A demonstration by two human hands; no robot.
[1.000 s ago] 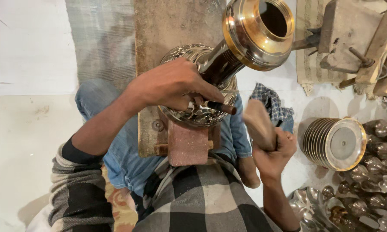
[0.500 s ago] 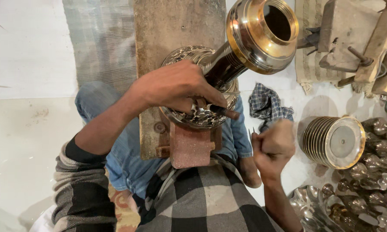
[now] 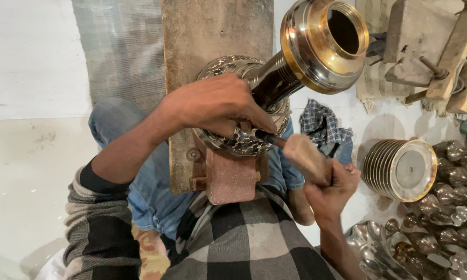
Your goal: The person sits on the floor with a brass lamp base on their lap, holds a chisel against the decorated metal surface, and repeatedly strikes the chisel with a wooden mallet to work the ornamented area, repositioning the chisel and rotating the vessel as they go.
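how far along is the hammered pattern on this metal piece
Done: the rim of the metal vessel facing the camera is covered in dimples. In hand: the left hand steadies a punch on that rim, and the right hand holds a wooden mallet at its end. Left: unclear, since the hand hides much of the band; the smooth neck shows no dimples.

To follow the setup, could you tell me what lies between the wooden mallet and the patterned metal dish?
In the head view, a thin dark punch spans the gap: the left hand holds it on the dish, beside the mallet in the right hand.
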